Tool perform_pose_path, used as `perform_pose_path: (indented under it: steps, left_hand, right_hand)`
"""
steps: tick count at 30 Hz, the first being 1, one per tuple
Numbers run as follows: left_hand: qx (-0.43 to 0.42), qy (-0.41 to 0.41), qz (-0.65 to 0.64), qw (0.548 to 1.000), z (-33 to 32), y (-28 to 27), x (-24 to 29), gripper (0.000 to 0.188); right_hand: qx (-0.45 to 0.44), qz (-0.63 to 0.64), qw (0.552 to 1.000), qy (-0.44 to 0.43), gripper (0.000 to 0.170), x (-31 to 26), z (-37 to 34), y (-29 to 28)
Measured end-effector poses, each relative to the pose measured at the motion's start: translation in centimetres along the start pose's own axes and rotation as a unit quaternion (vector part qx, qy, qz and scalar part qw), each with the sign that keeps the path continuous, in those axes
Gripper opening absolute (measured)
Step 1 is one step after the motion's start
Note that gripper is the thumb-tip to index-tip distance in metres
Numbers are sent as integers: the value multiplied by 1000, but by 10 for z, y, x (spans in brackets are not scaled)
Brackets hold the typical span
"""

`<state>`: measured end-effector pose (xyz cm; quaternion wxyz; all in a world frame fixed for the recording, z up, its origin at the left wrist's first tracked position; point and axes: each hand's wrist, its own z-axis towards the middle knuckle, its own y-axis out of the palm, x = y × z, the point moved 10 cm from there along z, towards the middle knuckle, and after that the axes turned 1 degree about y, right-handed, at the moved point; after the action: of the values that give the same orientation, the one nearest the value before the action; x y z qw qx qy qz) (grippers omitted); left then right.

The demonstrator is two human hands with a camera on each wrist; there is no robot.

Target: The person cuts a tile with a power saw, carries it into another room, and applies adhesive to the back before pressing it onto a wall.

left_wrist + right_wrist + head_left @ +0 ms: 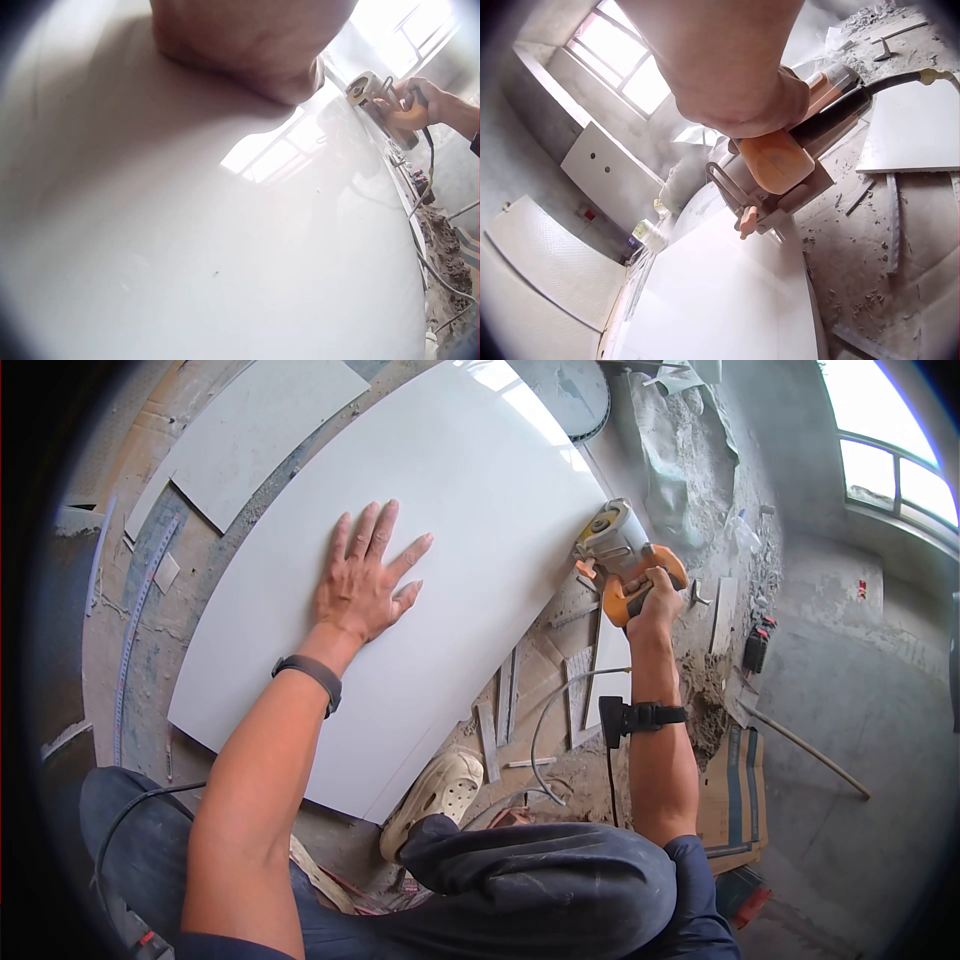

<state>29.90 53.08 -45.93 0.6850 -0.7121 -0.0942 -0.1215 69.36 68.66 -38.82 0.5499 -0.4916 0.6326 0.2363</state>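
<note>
A large glossy white tile [400, 610] lies on the floor, also filling most of the left wrist view [225, 262]. My left hand [365, 580] rests palm down on its surface with the fingers spread. My right hand [655, 603] grips the orange handle of a power saw [615, 540], which sits at the tile's right edge. In the right wrist view the saw's orange body [776, 161] and metal base are over the tile edge, under my right hand [727, 90]. The blade itself is hidden.
Cut tile strips [508, 695] and a grey cable [545, 735] lie right of the tile. My shoe [445, 792] is beside its lower edge. Other white tile pieces [260, 440] lie at upper left. Flattened cardboard [730, 790], a stick [810, 750] and rubble [705, 690] are at the right.
</note>
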Motion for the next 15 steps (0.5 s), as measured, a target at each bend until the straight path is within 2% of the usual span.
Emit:
perform_pose_path:
  steps: [15]
  left_hand:
    - [4,2,-3,1000,0,0,0,61]
  right_hand:
    - [-14,27,1000,7,11,12,-2,-9]
